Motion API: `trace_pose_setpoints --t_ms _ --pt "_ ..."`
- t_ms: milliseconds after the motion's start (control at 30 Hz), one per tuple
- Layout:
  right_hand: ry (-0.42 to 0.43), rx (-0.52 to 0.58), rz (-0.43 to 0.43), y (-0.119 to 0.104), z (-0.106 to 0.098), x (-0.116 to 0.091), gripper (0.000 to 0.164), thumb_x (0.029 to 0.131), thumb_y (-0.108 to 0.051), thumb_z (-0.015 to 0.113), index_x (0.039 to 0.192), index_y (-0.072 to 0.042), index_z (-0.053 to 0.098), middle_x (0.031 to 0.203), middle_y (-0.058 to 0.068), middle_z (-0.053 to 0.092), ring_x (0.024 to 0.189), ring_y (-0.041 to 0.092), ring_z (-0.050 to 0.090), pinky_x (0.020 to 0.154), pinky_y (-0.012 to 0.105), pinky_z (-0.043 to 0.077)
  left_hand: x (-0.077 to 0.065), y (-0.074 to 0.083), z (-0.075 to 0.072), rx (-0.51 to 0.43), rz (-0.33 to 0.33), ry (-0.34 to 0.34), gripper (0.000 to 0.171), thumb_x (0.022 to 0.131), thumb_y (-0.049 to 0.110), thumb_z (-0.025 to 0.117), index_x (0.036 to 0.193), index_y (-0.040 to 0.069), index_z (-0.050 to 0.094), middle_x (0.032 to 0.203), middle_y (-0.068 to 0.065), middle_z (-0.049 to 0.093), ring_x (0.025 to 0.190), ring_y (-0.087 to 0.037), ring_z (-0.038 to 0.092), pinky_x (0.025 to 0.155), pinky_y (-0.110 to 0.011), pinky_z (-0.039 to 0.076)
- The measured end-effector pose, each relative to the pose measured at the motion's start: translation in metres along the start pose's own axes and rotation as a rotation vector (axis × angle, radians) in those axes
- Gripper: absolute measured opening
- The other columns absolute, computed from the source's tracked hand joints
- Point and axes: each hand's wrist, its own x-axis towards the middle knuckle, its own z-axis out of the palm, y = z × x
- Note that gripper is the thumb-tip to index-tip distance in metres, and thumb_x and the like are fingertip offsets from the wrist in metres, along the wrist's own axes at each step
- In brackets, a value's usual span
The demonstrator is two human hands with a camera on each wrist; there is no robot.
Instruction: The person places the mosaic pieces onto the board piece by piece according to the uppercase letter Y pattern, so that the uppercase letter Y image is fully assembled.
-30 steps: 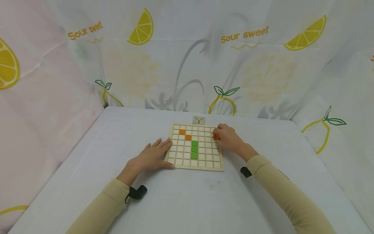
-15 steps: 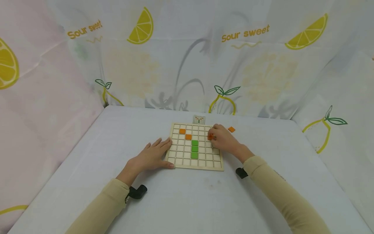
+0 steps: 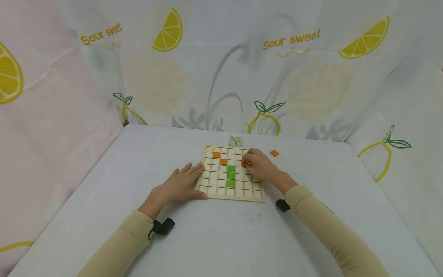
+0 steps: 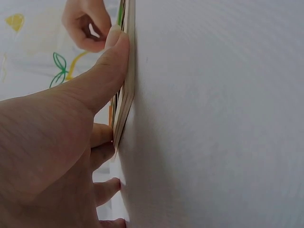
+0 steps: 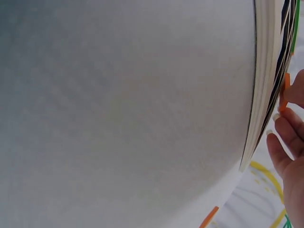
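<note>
A wooden grid board [image 3: 221, 191] lies on the white table. Two orange tiles, a far one [image 3: 216, 155] and a nearer one [image 3: 223, 161], sit diagonally in its squares, above a column of green tiles [image 3: 230, 176]. My left hand [image 3: 181, 184] rests spread along the board's left side, its thumb over the front left corner; in the left wrist view that thumb [image 4: 107, 66] touches the rim. Over the right part of the grid, my right hand [image 3: 263, 166] pinches an orange tile [image 5: 285, 90], mostly hidden by the fingers in the head view.
One loose orange tile [image 3: 274, 152] lies on the table beyond the board's right side. Behind the board is a small card [image 3: 236, 141] printed with a coloured grid. Lemon-patterned cloth [image 3: 221, 77] hangs around the back and sides of the table.
My right hand has moved left over the board with the orange tile, uncovering the loose orange tile on the table. The left hand has stayed in place.
</note>
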Motion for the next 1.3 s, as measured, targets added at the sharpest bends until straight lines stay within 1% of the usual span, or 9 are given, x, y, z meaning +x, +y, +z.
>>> trace_pose_setpoints --t_ms 133,233,400,567,700,933,1100,1300 --pt "-0.026 0.002 0.008 -0.004 0.000 0.001 0.018 0.086 0.002 0.063 0.096 -0.010 0.072 0.096 0.003 0.063 0.088 0.019 0.052 0.079 0.033 0.047 0.000 0.001 -0.002 -0.002 0.000 -0.003 0.104 0.083 0.060 0.070 0.160 0.012 0.020 0.168 -0.005 0.017 0.154 -0.041 0.012 0.118 -0.070 0.014" --pt "-0.042 -0.015 0.016 -0.007 0.001 0.003 0.016 0.089 -0.001 0.064 0.099 -0.010 0.074 0.099 0.003 0.064 0.089 0.018 0.054 0.081 0.033 0.048 0.000 0.002 -0.002 -0.006 -0.003 -0.008 0.104 0.083 0.060 0.070 0.160 0.012 0.020 0.168 -0.005 0.017 0.154 -0.041 0.012 0.119 -0.069 0.014" --pt "-0.041 -0.045 -0.005 -0.009 0.002 0.004 0.015 0.092 -0.004 0.065 0.102 -0.009 0.076 0.101 0.005 0.066 0.090 0.019 0.056 0.082 0.034 0.051 -0.001 0.002 -0.002 -0.005 -0.002 -0.007 0.103 0.083 0.061 0.070 0.160 0.012 0.021 0.168 -0.005 0.017 0.155 -0.040 0.012 0.118 -0.069 0.014" --pt "-0.027 -0.052 -0.040 -0.009 0.002 0.004 0.017 0.091 -0.002 0.066 0.104 -0.006 0.077 0.100 0.006 0.064 0.088 0.019 0.055 0.081 0.034 0.050 -0.002 0.002 -0.002 0.000 0.003 -0.003 0.103 0.083 0.060 0.070 0.160 0.012 0.021 0.168 -0.005 0.017 0.154 -0.040 0.012 0.118 -0.070 0.015" --pt "-0.027 -0.047 -0.057 -0.009 0.001 0.004 0.020 0.091 -0.001 0.064 0.107 -0.004 0.077 0.101 0.009 0.064 0.088 0.021 0.053 0.081 0.034 0.049 -0.001 0.002 -0.002 0.004 0.003 -0.002 0.103 0.083 0.061 0.070 0.160 0.012 0.021 0.168 -0.004 0.016 0.155 -0.040 0.012 0.118 -0.070 0.015" --pt "-0.057 -0.044 -0.035 -0.010 0.000 0.004 0.027 0.093 0.000 0.060 0.115 -0.004 0.075 0.107 0.009 0.063 0.091 0.020 0.051 0.082 0.034 0.047 0.000 0.000 -0.001 0.001 -0.006 -0.003 0.104 0.082 0.062 0.069 0.160 0.013 0.021 0.168 -0.003 0.016 0.155 -0.039 0.011 0.118 -0.070 0.014" --pt "-0.072 -0.057 -0.030 -0.012 0.000 0.003 0.031 0.093 0.000 0.058 0.120 -0.006 0.073 0.105 0.007 0.061 0.088 0.019 0.050 0.080 0.031 0.045 0.001 -0.002 0.001 -0.001 -0.005 0.004 0.104 0.082 0.064 0.069 0.160 0.014 0.022 0.168 -0.002 0.016 0.155 -0.039 0.011 0.118 -0.070 0.014" --pt "-0.074 -0.082 -0.021 -0.011 0.002 0.003 0.032 0.094 0.000 0.057 0.121 -0.007 0.072 0.104 0.006 0.061 0.087 0.018 0.049 0.079 0.030 0.045 0.001 -0.002 0.001 -0.010 -0.012 -0.001 0.104 0.081 0.064 0.070 0.160 0.015 0.021 0.168 -0.002 0.016 0.155 -0.038 0.011 0.119 -0.069 0.014"
